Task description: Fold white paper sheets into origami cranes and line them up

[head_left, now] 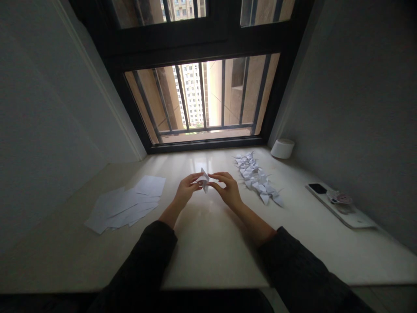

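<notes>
A small folded paper piece [203,179] is pinched between the left hand [187,189] and right hand [228,188] above the worktop [208,234]; light, easily creased, it is best held by its edges

On the worktop [208,243] we find loose sheets [125,204] left, folded pieces [257,178] right, a cylinder [282,148] far right.

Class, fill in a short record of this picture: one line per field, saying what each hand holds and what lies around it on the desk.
left hand: pinches the folded paper piece
right hand: pinches the same piece, held above the desk
left of hands: loose white sheets
right of hands: row of folded paper figures
far right: tray with a phone
by window: white round container
</notes>
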Available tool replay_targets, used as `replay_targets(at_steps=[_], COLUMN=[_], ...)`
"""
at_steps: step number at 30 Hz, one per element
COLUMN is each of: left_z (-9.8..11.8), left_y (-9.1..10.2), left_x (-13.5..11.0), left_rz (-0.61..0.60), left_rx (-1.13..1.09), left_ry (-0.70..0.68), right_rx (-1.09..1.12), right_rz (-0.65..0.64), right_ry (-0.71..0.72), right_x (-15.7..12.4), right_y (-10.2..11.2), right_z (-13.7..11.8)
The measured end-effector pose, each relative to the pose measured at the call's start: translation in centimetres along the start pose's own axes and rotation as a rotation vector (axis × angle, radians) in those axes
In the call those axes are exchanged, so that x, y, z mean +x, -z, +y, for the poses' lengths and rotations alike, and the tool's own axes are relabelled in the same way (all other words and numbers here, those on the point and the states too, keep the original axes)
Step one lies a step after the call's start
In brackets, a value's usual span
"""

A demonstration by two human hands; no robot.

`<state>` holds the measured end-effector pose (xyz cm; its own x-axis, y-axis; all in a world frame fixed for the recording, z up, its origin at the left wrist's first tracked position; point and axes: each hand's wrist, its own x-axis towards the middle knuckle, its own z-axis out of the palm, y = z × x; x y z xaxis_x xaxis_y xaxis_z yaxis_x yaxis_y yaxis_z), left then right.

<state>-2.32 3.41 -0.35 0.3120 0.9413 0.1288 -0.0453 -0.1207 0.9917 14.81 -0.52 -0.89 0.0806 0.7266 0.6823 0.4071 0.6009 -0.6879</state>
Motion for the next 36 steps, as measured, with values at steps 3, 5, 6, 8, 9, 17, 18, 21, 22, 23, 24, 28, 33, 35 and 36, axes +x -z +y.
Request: replay_targets(at_steps=[3,5,6,8,9,17,18,21,22,23,24,28,33,35,36], left_z=[0.1,0.1,0.0,-0.1,-0.2,0.1,0.3,0.8,0.9,1.1,1.1,1.1,0.8,0.6,0.5], left_y=[-0.1,-0.1,-0.1,-0.1,-0.2,-0.6,-0.5,-0.5,-0.4,-0.4,-0.4,-0.7,-1.0,-1.0,-1.1], left_x=[-0.1,0.0,0.0,0.1,0.2,-0.3,-0.4,-0.7,-0.8,-0.9,-1.0,-1.2,-1.1,-1.0,-0.9], left_rz=[-0.019,-0.013,-0.014,-0.03,-0.042,-0.097,-0.105,-0.121,-0.123,-0.122,-0.116,-0.078,-0.045,-0.038,-0.036], left_rx=[-0.043,-0.032,-0.022,-0.001,0.009,0.084,0.115,0.243,0.293,0.341,0.383,0.433,0.34,0.275,0.228], left_ry=[-0.007,-0.034,-0.055,-0.103,-0.124,-0.181,-0.178,-0.197,-0.218,-0.24,-0.261,-0.276,-0.236,-0.22,-0.211], right_rx=[0.162,0.196,0.197,0.196,0.197,0.227,0.238,0.268,0.278,0.288,0.299,0.34,0.41,0.432,0.439], right_rz=[-0.018,-0.019,-0.019,-0.031,-0.039,-0.044,-0.041,-0.028,-0.023,-0.018,-0.013,-0.006,-0.018,-0.017,-0.017], right_ry=[-0.095,-0.133,-0.146,-0.167,-0.178,-0.292,-0.302,-0.342,-0.358,-0.373,-0.388,-0.428,-0.463,-0.472,-0.475], right_x=[0.1,0.1,0.1,0.1,0.0,-0.2,-0.2,-0.1,-0.1,-0.1,-0.1,-0.1,0.0,0.1,0.1], right_y=[-0.4,-0.6,-0.6,-0.7,-0.7,-1.0,-1.0,-1.1,-1.1,-1.2,-1.2,-1.3,-1.3,-1.2,-1.2], right_z=[0.3,0.5,0.6,0.7,0.8,1.5,1.6,1.9,2.0,2.2,2.3,2.5,2.1,1.8,1.7])
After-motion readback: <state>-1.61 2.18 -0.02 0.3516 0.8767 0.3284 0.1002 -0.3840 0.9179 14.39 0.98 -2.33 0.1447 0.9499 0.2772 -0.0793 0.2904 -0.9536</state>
